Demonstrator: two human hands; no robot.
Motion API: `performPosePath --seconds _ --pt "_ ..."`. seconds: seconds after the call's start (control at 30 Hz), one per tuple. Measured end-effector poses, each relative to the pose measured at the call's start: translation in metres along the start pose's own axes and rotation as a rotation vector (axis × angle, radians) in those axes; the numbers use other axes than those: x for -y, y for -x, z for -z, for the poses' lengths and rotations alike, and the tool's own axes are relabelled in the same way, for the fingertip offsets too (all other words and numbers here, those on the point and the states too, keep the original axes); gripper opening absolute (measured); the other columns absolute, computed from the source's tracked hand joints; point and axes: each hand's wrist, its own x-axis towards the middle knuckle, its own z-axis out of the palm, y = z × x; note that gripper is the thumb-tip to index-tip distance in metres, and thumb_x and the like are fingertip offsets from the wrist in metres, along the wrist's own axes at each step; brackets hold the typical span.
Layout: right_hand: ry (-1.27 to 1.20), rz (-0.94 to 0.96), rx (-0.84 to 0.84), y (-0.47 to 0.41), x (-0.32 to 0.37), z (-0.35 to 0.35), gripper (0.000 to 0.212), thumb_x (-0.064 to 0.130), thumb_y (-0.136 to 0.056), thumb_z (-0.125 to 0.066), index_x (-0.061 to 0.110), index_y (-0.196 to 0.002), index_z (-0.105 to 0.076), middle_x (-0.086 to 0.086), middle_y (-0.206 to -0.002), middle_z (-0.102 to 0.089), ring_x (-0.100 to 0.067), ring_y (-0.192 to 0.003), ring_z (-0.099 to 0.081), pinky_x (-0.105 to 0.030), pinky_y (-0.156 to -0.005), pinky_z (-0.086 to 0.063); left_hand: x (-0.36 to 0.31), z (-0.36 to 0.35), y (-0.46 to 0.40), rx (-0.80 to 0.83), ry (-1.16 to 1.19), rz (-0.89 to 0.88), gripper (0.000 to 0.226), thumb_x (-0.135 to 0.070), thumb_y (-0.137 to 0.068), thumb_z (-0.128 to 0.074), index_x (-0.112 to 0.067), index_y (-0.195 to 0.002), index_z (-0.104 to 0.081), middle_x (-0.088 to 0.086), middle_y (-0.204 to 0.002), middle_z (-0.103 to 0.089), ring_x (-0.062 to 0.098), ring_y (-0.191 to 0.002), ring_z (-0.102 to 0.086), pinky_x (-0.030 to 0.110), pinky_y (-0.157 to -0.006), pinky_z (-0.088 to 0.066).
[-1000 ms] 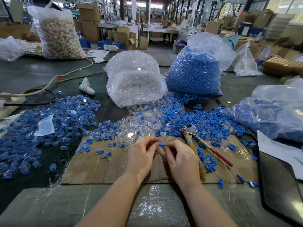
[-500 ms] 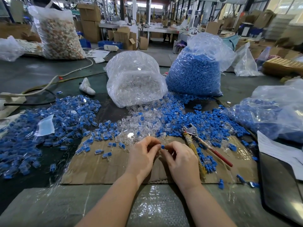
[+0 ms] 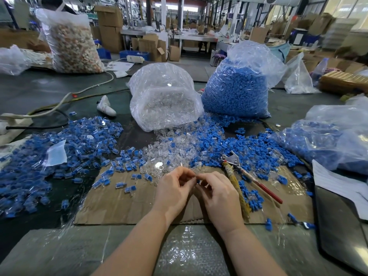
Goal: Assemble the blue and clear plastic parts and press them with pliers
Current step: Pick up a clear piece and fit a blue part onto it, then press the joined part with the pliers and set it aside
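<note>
Hands meet over the cardboard sheet (image 3: 123,206) at the near edge of the desk (image 3: 29,90): left hand (image 3: 175,191) and right hand (image 3: 217,193) both with fingers curled, fingertips together, pinching a small part between them. A bit of the blue part (image 3: 198,181) shows at the right fingertips; the clear part there is too small to make out. Pliers (image 3: 247,176) lie on the cardboard just right of the right hand, metal head toward the far side, red handle toward the right edge, untouched. Loose blue pieces (image 3: 249,148) and clear pieces (image 3: 171,150) are heaped past the cardboard. Bag of clear parts (image 3: 165,96) and bag of blue parts (image 3: 237,84) stand mid-desk, side by side. Assembled blue-and-clear pieces (image 3: 69,148) spread toward the left edge.
</note>
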Motion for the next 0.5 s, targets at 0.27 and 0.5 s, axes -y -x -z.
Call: performPosePath --seconds 0.27,0.5 --pt "0.407 -0.357 -0.036 -0.007 -0.002 0.018 0.041 0.03 -0.087 -0.062 0.015 -0.125 -0.055 -0.008 -0.12 -0.056 -0.025 -0.112 -0.05 -0.04 -0.095 -0.035 0.0 -0.001 -0.001 -0.013 0.038 0.047 0.018 -0.008 -0.084 -0.066 -0.025 -0.08 -0.061 -0.006 -0.074 -0.065 -0.006 -0.066 -0.058 0.009 -0.065 -0.048" --pt "0.73 -0.73 0.379 -0.019 -0.02 0.034 0.071 0.06 -0.09 -0.037 0.014 -0.143 -0.026 -0.012 -0.144 -0.035 -0.032 -0.132 -0.032 -0.056 -0.108 -0.02 0.002 -0.001 -0.002 -0.01 0.034 0.06 0.018 -0.008 -0.084 -0.065 -0.025 -0.081 -0.06 -0.007 -0.076 -0.065 -0.004 -0.066 -0.059 0.008 -0.065 -0.047"
